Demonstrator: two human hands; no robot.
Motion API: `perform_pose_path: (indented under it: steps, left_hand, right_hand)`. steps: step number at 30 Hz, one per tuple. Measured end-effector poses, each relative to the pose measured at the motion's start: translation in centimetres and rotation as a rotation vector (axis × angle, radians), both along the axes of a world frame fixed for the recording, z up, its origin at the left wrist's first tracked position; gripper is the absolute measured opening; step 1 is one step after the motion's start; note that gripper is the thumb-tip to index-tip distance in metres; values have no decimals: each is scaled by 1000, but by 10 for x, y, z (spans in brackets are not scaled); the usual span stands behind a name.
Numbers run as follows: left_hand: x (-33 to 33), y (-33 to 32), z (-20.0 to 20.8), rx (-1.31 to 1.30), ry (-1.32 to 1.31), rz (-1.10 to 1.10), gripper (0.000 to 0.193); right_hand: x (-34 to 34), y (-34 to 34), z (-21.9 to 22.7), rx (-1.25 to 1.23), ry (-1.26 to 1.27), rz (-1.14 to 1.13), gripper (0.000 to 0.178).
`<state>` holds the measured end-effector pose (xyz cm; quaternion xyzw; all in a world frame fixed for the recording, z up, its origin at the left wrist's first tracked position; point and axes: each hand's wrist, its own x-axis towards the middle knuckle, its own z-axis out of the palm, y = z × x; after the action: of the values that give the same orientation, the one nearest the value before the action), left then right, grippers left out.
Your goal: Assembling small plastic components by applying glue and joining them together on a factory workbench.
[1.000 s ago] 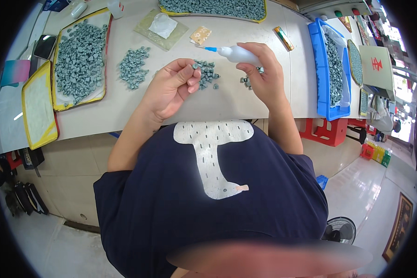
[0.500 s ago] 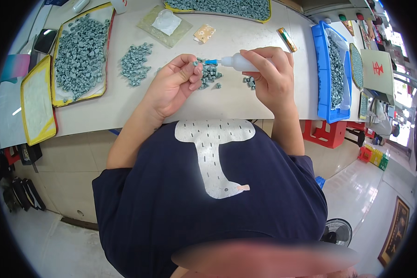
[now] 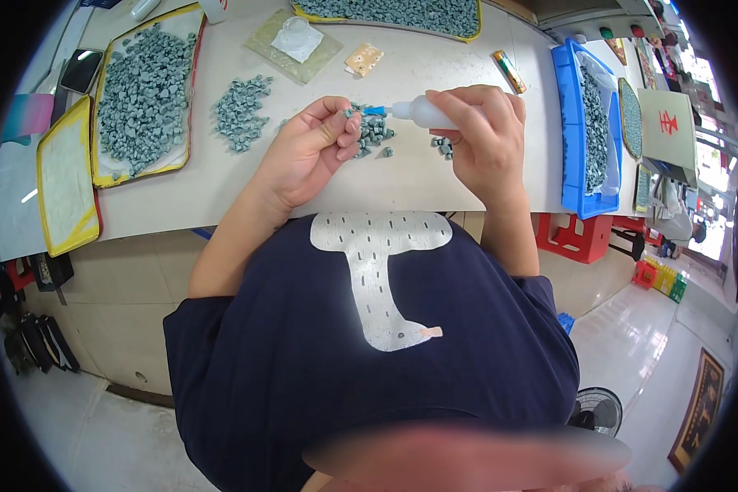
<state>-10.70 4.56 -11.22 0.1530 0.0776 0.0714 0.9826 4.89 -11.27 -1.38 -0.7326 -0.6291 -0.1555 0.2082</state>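
I take the blue tray (image 3: pixel 570 123) as my landmark; both hands are at work to its left. My left grip (image 3: pixel 312 152), the farther from the tray, has thumb and fingers pinched together on a small green piece (image 3: pixel 348 114). My right grip (image 3: pixel 490 135), nearer the tray, is closed around a white squeeze bottle (image 3: pixel 425 113). Its blue nozzle (image 3: pixel 375 111) points away from the tray, tip right by the piece; I can't tell from here whether they touch.

Too hard a squeeze could flood the piece and wet my fingertips, if the bottle holds liquid. A nudge from the nozzle could pop the piece loose, since so little of it is pinched, and I'd likely lose it among lookalikes in the heap (image 3: pixel 373 138) left of the tray. A drip could land there too. If my right wrist sags, it could scatter the little cluster (image 3: pixel 444 148) between heap and tray across the worktop (image 3: pixel 369 195).
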Motion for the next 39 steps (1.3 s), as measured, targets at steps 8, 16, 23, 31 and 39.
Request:
perform_pose_path:
  steps: [8, 16, 23, 31, 39]
  left_hand:
    - [7, -7, 8, -51, -13, -32, 13]
    - [13, -19, 17, 4, -16, -66, 14]
    - [10, -16, 16, 5, -23, -64, 14]
    - [10, -11, 19, 27, -8, -68, 16]
    - [5, -11, 20, 39, -20, -95, 15]
  right_hand:
    - [33, 0, -37, 276, 877, -207, 34]
    - [67, 4, -56, 20, 1124, -206, 41]
    - [55, 2, -41, -44, 667, -292, 32]
    - [51, -23, -27, -555, 538, -437, 18]
    - [44, -20, -30, -610, 407, -501, 16]
